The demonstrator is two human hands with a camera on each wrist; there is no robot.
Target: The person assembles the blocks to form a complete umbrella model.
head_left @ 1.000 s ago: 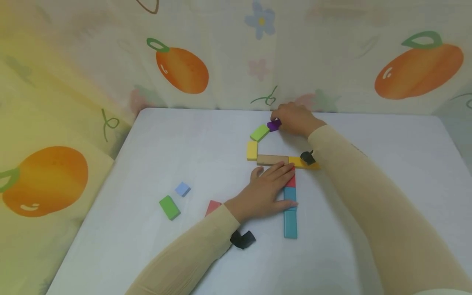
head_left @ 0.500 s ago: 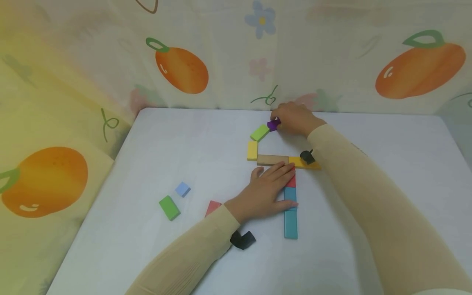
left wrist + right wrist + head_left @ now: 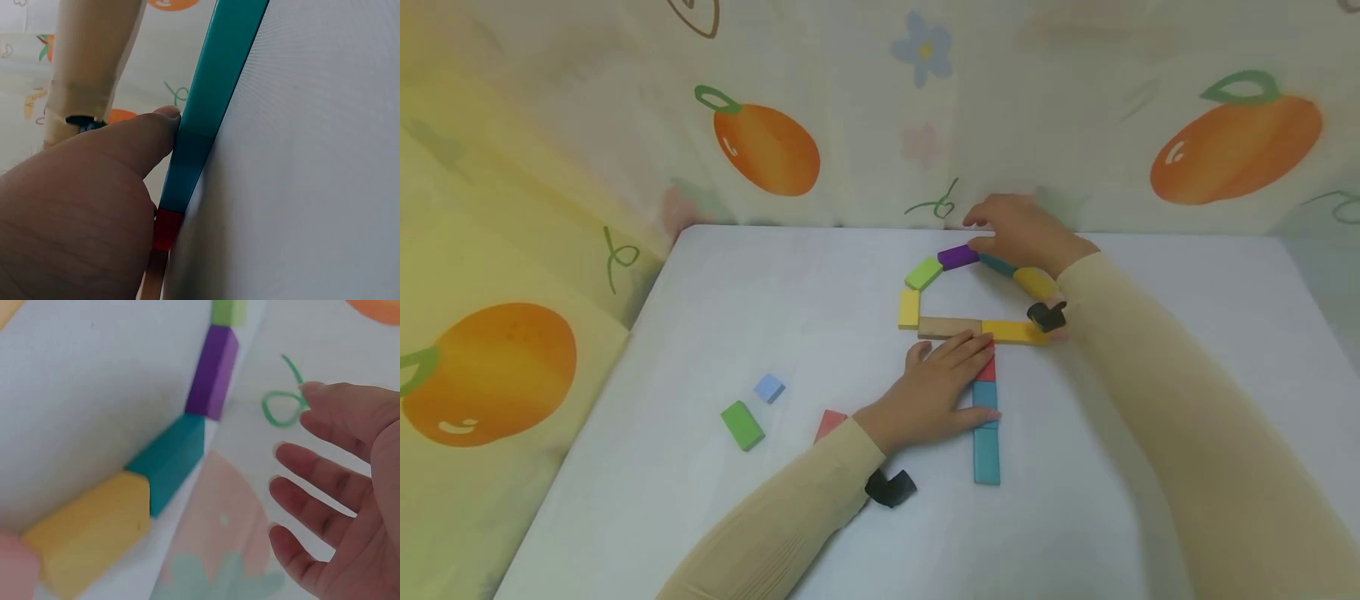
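My left hand (image 3: pixel 928 396) lies with spread fingers over a column of blocks: a red block (image 3: pixel 988 367) partly under the fingertips, a blue block (image 3: pixel 985 396) under the thumb, and a teal block (image 3: pixel 987 457) below. My right hand (image 3: pixel 1026 227) is near the far table edge, beside an arch of blocks. In the right wrist view its fingers are loosely bent and hold nothing. The arch runs from a yellow block (image 3: pixel 909 309) through a light green block (image 3: pixel 923 272), a purple block (image 3: pixel 214 372), a dark teal block (image 3: pixel 170 464) and a golden block (image 3: pixel 90 532) to a pink block (image 3: pixel 17 565).
Under the arch lie a tan block (image 3: pixel 950 327) and an orange-yellow block (image 3: pixel 1015 332) end to end. A green block (image 3: pixel 742 426), a small blue block (image 3: pixel 769 388) and a pink-red block (image 3: pixel 830 423) are loose on the white table (image 3: pixel 677 333). A fruit-patterned curtain (image 3: pixel 850 108) stands behind.
The right hand has let go of the purple block and moved right and slightly up, uncovering the dark teal and golden blocks. My left hand stays in place.
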